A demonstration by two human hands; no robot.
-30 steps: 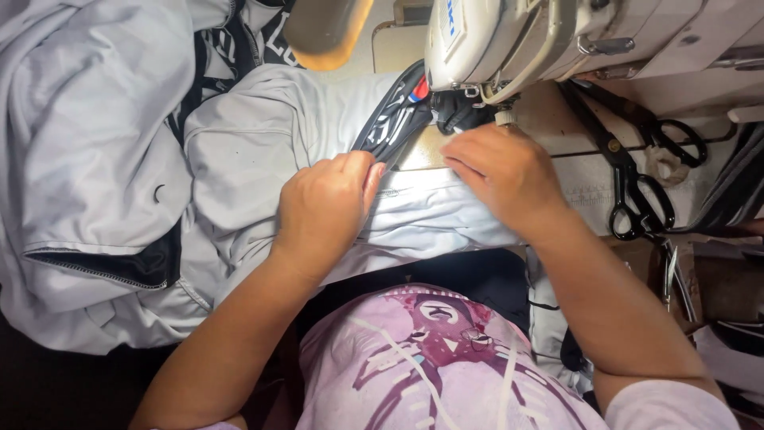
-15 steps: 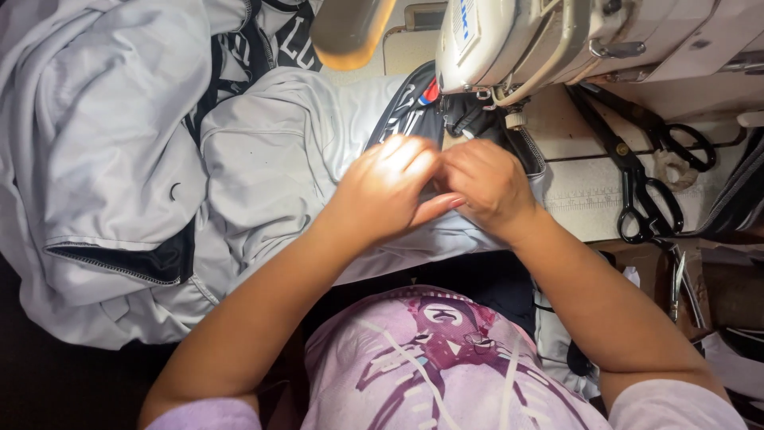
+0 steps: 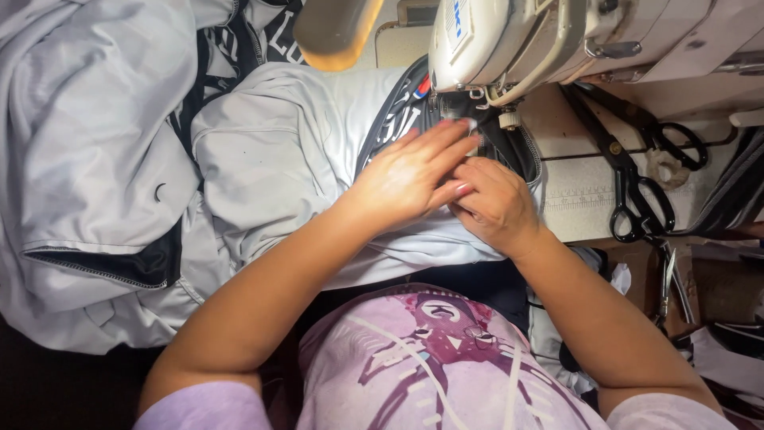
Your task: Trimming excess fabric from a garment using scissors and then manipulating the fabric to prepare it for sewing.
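Nearest, a pink printed shirt (image 3: 446, 358); 2 bare forearms reaching up and away from it. Right hand (image 3: 493, 203) curled, fingers bent down and pinching the grey jacket (image 3: 278, 159) at its black seam; left hand (image 3: 410, 171) laid flat and partly over the right, fingers straight, pressing cloth, gripping nothing. Seam running away toward the presser foot (image 3: 461, 119), just beyond the left fingertips; left hand the nearer. Farther off, the sewing machine (image 3: 509, 40); black scissors (image 3: 629, 175) lying to the right.
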